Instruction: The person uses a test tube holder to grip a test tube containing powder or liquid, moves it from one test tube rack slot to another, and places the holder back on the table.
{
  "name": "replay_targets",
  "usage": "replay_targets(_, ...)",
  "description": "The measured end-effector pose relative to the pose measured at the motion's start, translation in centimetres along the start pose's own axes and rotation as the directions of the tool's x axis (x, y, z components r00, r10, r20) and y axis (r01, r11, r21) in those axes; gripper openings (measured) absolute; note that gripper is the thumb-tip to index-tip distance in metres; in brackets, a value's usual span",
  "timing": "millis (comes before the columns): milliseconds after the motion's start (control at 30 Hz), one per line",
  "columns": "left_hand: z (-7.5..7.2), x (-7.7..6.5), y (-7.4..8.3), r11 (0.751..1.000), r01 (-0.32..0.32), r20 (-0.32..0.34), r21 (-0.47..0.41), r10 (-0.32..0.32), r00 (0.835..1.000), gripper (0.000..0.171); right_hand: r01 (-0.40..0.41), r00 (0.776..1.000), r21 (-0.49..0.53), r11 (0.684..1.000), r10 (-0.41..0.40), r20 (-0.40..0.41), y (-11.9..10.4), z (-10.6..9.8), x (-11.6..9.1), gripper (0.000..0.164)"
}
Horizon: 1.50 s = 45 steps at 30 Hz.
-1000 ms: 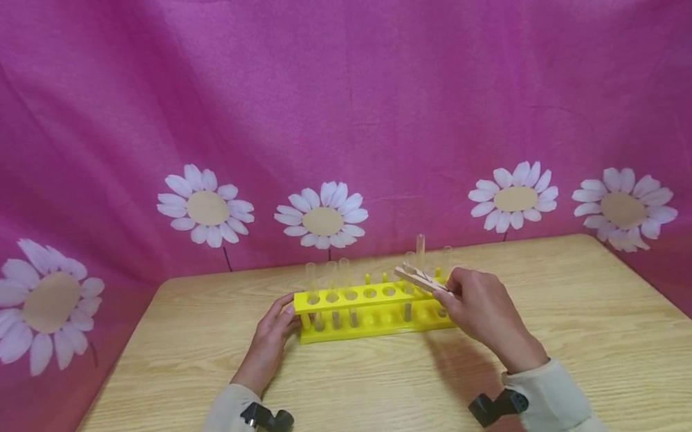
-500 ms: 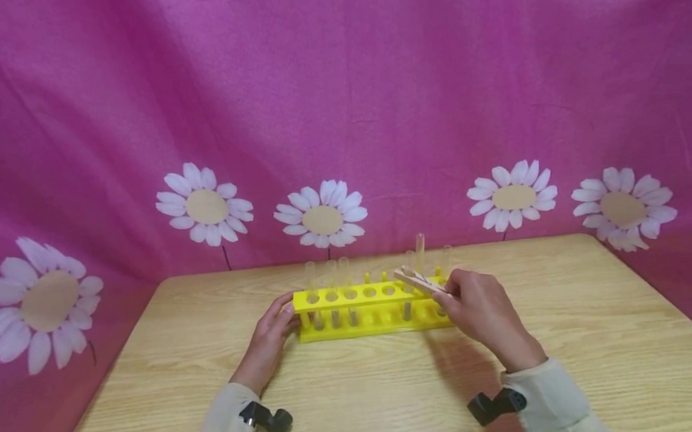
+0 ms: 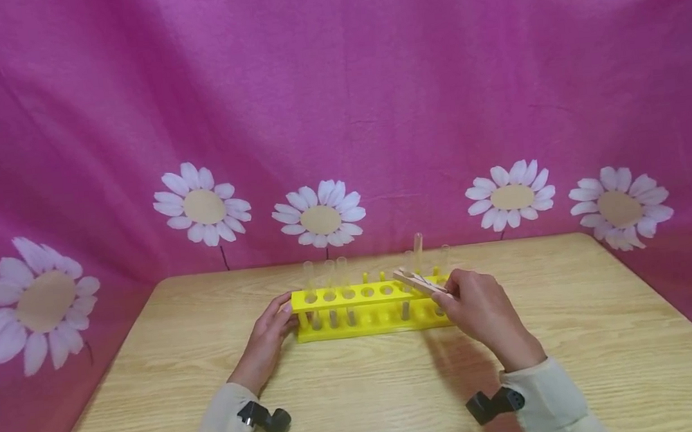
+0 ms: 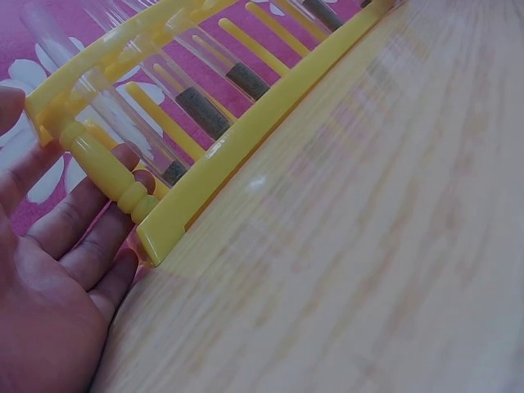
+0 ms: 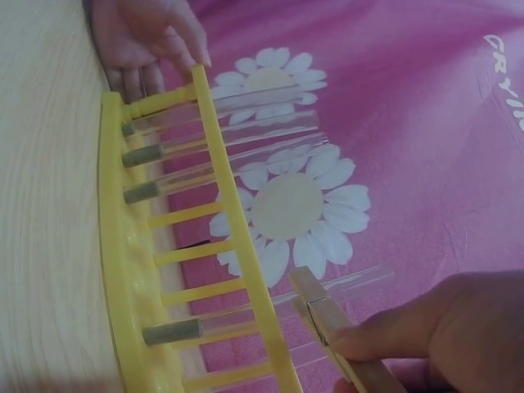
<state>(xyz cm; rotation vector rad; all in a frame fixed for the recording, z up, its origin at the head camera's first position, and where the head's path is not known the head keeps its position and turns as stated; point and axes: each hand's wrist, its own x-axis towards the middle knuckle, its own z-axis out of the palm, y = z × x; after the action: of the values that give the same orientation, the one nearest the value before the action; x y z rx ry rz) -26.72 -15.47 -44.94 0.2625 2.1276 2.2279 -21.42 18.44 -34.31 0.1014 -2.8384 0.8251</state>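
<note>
A yellow test tube rack [image 3: 372, 328] stands on the table, holding several clear test tubes [image 3: 329, 273]. Dark grey material [image 4: 202, 113] fills the bottoms of some tubes, plainest in the left wrist view. My left hand [image 3: 267, 338] holds the rack's left end, thumb near the top corner and fingers by the end post [image 4: 102, 164]. My right hand [image 3: 483, 310] pinches a wooden test tube clamp [image 3: 417, 281] with a metal spring, above the rack's right part. One tube [image 3: 418, 247] rises higher than its neighbours behind the clamp; whether the clamp grips it, I cannot tell.
The wood-grain table [image 3: 362, 388] extends around the rack. A pink curtain [image 3: 372, 102] with white flowers hangs behind and at both sides. Yellow pegs [image 5: 192, 254] stand along the rack's back. Black wrist cameras [image 3: 495, 404] sit on both sleeves.
Both hands, the clamp and the rack keep the same positions relative to each other. The head view has shifted very slightly.
</note>
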Motion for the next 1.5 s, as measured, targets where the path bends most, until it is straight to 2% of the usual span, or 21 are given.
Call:
replay_targets(333, -0.04, 0.06, 0.31, 1.000, -0.006, 0.016, -0.001, 0.006, 1.000, 0.044, -0.022, 1.000, 0.009, 1.000, 0.022, 0.009, -0.12, 0.00, 0.07, 0.021)
replay_targets(567, -0.04, -0.02, -0.05, 1.000, -0.002, 0.001, 0.004, 0.002, 1.000, 0.046, -0.031, 0.999, 0.017, 0.999, 0.031, 0.021, -0.15, 0.09, -0.05, 0.021)
replay_targets(833, -0.08, 0.01, -0.02, 1.000, -0.019, 0.020, -0.013, 0.019, 1.000, 0.046, 0.012, 1.000, -0.004, 1.000, -0.012, -0.012, -0.04, -0.07, -0.06, 0.021)
replay_targets(1067, -0.03, 0.05, -0.05, 1.000, -0.029, 0.012, -0.006, 0.029, 1.000, 0.046, -0.020, 1.000, -0.003, 1.000, 0.020, 0.000, -0.15, -0.22, 0.00, 0.022)
replay_targets(1333, -0.18, 0.03, -0.17, 1.000, -0.011, 0.013, -0.015, 0.011, 1.000, 0.044, -0.022, 1.000, 0.010, 1.000, 0.022, 0.000, -0.30, -0.17, -0.03, 0.021)
replay_targets(1500, -0.12, 0.00, -0.05, 1.000, -0.021, 0.013, -0.001, 0.021, 1.000, 0.045, -0.025, 1.000, 0.003, 1.000, 0.025, -0.011, -0.36, -0.30, 0.00, 0.022)
